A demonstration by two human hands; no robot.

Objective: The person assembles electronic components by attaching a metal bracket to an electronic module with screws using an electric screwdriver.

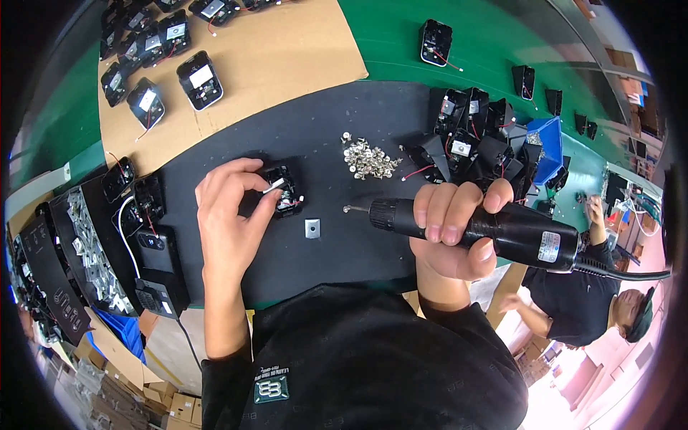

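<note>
My left hand (233, 204) pinches a small silvery metal piece (273, 186) between thumb and fingers. It holds the piece at a black plastic housing (289, 202), which lies on the dark mat (322, 115). Fingers hide part of that housing. My right hand (459, 226) is wrapped round a black electric screwdriver (530, 233), held level with its bit pointing left. A small screw (347, 209) sits at the bit's tip. Between the two hands lies a square metal plate (312, 228) with a hole. Beyond it is a heap of screws (369, 159).
More black housings (476, 132) are piled at the right beside a blue bin (548, 147). Several others stand on cardboard (272, 50) at the far left. A box of metal pieces (97, 258) and a phone (158, 251) lie left. Another person (580, 308) works at right.
</note>
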